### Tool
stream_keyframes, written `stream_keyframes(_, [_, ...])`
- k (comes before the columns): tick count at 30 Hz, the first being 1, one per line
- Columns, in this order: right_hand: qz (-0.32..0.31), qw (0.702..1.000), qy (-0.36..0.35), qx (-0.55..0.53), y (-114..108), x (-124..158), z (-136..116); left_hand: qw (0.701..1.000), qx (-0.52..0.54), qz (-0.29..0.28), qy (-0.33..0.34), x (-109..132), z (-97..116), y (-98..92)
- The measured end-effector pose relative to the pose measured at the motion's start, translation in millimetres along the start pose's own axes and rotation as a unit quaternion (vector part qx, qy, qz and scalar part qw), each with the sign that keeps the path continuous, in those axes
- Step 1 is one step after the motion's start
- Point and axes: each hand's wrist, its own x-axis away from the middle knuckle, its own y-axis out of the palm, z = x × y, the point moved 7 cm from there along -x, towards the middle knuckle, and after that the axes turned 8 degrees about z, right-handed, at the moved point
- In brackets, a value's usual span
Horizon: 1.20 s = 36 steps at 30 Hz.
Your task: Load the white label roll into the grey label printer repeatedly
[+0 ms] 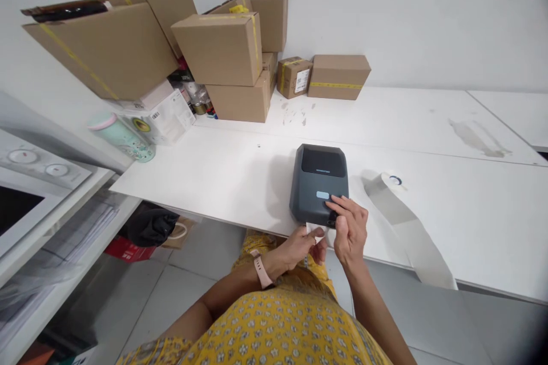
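Note:
A dark grey label printer point(319, 188) with a black window and a light blue button stands near the front edge of the white table. From its front edge hangs a small white paper label point(314, 231). My left hand point(302, 246) pinches this label between thumb and fingers, just below the printer. My right hand point(351, 228) rests on the printer's front right corner, its fingers stretched out beside the button and its thumb bent close to the label. To the right, a strip of white label paper point(406, 222) curls across the table and hangs over the edge.
Cardboard boxes point(220, 51) are stacked at the back left, with two smaller boxes point(338, 77) by the wall. A mint green tumbler point(124, 137) leans beside a white box point(166, 117). At far left, a microwave point(38, 171) sits on a shelf.

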Motion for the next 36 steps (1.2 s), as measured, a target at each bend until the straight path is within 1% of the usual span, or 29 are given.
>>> stream_keyframes(2, [-0.033, 0.999, -0.004, 0.017, 3, -5, -1, 1.0, 0.011, -0.006, -0.006, 1, 0, 0.8])
stream_keyframes(5, [-0.07, 0.996, -0.015, 0.051, 5, -14, -6, 0.999, -0.01, -0.037, -0.017, 7, -1, -2.4])
stream_keyframes(7, [-0.072, 0.994, -0.017, 0.086, 5, -20, -9, 0.997, -0.045, -0.062, -0.024, 14, -1, -10.8])
stream_keyframes(9, [-0.065, 0.99, -0.02, 0.126, 5, -25, -12, 0.995, -0.069, -0.067, -0.026, 21, 1, -26.1])
stream_keyframes(11, [-0.061, 0.986, -0.029, 0.152, 7, -30, -13, 0.997, -0.069, -0.032, -0.016, 25, 6, -47.4])
stream_keyframes(13, [-0.066, 0.985, -0.036, 0.156, 10, -33, -13, 0.997, -0.069, 0.014, 0.018, 28, 15, -67.2])
stream_keyframes(15, [-0.077, 0.986, -0.029, 0.146, 14, -33, -9, 0.99, -0.08, 0.087, 0.076, 27, 30, -84.0])
stream_keyframes(17, [-0.09, 0.988, -0.008, 0.123, 16, -28, -3, 0.969, -0.092, 0.178, 0.144, 27, 45, -95.5])
stream_keyframes(18, [-0.095, 0.99, 0.008, 0.104, 15, -25, 1, 0.955, -0.097, 0.217, 0.175, 28, 52, -97.8])
stream_keyframes(19, [-0.097, 0.992, 0.026, 0.08, 14, -19, 4, 0.943, -0.103, 0.244, 0.202, 29, 58, -97.1])
stream_keyframes(20, [-0.093, 0.993, 0.049, 0.056, 11, -14, 7, 0.935, -0.108, 0.255, 0.223, 30, 63, -93.6])
stream_keyframes(21, [-0.084, 0.993, 0.075, 0.032, 8, -7, 11, 0.932, -0.114, 0.251, 0.236, 30, 66, -88.0])
stream_keyframes(22, [-0.071, 0.992, 0.103, 0.012, 4, 0, 14, 0.934, -0.117, 0.236, 0.242, 29, 68, -81.3])
stream_keyframes(24, [-0.041, 0.987, 0.152, -0.011, -3, 12, 19, 0.945, -0.116, 0.195, 0.235, 29, 68, -68.6])
stream_keyframes(25, [-0.03, 0.986, 0.165, -0.017, -6, 15, 20, 0.95, -0.114, 0.182, 0.229, 29, 68, -64.4])
stream_keyframes(27, [-0.023, 0.984, 0.173, -0.022, -7, 15, 20, 0.951, -0.113, 0.177, 0.226, 30, 72, -61.3])
stream_keyframes(29, [-0.018, 0.986, 0.165, -0.024, -7, 3, 18, 0.944, -0.113, 0.185, 0.248, 30, 83, -62.3])
stream_keyframes(31, [-0.01, 0.989, 0.142, -0.027, -6, -20, 17, 0.935, -0.107, 0.184, 0.284, 24, 98, -63.6])
stream_keyframes(33, [0.004, 0.994, 0.106, -0.034, -4, -50, 16, 0.923, -0.092, 0.184, 0.325, 13, 113, -66.5])
stream_keyframes(35, [0.017, 0.996, 0.069, -0.05, 2, -83, 16, 0.907, -0.075, 0.21, 0.359, -3, 126, -73.4])
stream_keyframes(36, [0.024, 0.997, 0.052, -0.06, 5, -100, 18, 0.902, -0.08, 0.221, 0.363, -13, 129, -76.1])
